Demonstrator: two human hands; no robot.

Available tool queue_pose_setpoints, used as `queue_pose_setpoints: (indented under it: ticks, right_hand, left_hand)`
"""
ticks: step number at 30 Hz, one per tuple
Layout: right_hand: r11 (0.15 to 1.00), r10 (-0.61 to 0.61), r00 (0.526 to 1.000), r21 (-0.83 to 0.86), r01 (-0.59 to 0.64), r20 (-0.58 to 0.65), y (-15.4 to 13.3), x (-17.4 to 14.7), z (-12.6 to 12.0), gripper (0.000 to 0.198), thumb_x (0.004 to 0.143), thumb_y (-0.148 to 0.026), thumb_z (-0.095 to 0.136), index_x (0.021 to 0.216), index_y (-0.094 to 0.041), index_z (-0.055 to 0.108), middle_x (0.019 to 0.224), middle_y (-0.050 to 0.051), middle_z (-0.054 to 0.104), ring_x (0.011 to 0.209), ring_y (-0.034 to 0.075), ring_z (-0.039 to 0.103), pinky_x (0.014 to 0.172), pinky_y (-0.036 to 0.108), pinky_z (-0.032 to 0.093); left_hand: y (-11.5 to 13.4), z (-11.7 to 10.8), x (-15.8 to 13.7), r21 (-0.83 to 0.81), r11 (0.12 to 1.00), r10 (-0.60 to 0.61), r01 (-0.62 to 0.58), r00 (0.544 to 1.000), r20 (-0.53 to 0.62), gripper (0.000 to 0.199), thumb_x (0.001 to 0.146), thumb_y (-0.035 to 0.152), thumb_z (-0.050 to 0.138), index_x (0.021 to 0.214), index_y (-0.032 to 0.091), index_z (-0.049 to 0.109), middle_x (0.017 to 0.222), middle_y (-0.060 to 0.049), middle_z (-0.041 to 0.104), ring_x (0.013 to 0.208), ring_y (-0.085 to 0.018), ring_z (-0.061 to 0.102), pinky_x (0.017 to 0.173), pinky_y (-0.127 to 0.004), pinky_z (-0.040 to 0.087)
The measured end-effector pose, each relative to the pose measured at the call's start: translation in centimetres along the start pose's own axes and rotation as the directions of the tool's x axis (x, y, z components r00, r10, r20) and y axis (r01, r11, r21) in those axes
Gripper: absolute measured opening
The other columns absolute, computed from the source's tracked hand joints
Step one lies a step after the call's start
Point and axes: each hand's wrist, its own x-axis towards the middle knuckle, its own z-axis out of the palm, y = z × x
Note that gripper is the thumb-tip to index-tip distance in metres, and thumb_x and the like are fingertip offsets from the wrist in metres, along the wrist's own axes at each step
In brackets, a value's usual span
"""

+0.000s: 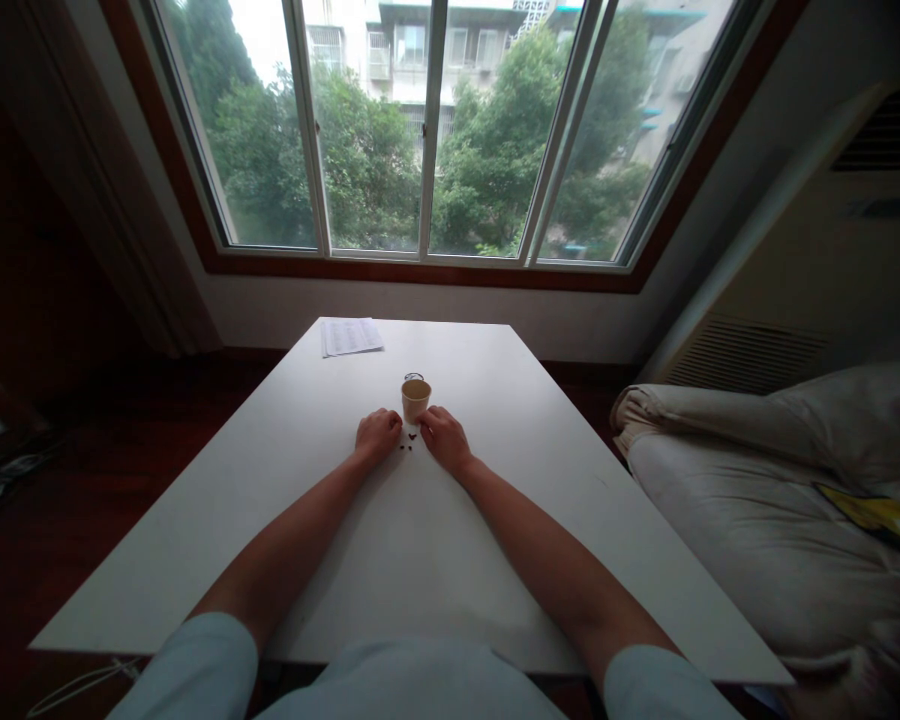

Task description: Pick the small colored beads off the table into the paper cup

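The paper cup point(416, 402) stands upright on the white bench point(420, 570), with a few small dark pieces point(412, 436) lying just in front of it. Left of the cup, the left hand point(379, 435) has its fingers curled — whether they pinch anything, I cannot tell. Right of the cup, the right hand point(444, 438) bends its fingertips by the cup's lower wall; touch or grip is unclear. Pieces this small probably handle best pinched 1 at a time — lightly, without knocking the cup.
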Motion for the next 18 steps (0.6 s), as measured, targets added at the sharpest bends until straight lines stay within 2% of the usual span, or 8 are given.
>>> queue_pose_setpoints:
  ticks: [6,12,18]
  right_hand:
    - [0.998,-0.011,0.997,0.057,0.016,-0.08,-0.2,0.0,-0.1,0.019,0.096,-0.017,0.05,0.105,-0.023,0.066,0.1,0.007,0.065,0.098,0.021,0.056,0.087,0.032,0.047]
    - [0.992,-0.037,0.982,0.114,0.059,-0.185,-0.9,0.1,-1.0,0.034,0.101,-0.021,0.041,0.13,-0.023,0.059,0.124,0.01,0.063,0.117,0.023,0.054,0.103,0.038,0.046]
    - [0.999,0.011,0.99,0.05,-0.004,-0.14,-1.1,0.3,-1.5,0.047,0.101,-0.02,0.037,0.147,-0.021,0.046,0.143,0.012,0.052,0.136,0.026,0.044,0.115,0.045,0.039]
  left_hand:
    - [0.1,-0.2,-0.1,-0.006,1.0,0.004,-0.004,1.0,0.001,0.025,0.093,0.029,0.049,0.095,0.025,0.073,0.101,-0.005,0.068,0.094,-0.02,0.061,0.084,-0.031,0.042]
    - [0.1,-0.2,-0.1,-0.013,1.0,-0.001,0.002,1.0,0.003,0.024,0.093,0.03,0.05,0.095,0.026,0.073,0.101,-0.005,0.068,0.094,-0.02,0.061,0.085,-0.031,0.042]
    - [0.4,-0.4,-0.1,-0.009,1.0,-0.011,0.011,1.0,0.01,0.025,0.093,0.03,0.05,0.095,0.026,0.074,0.102,-0.006,0.068,0.094,-0.02,0.062,0.085,-0.031,0.043]
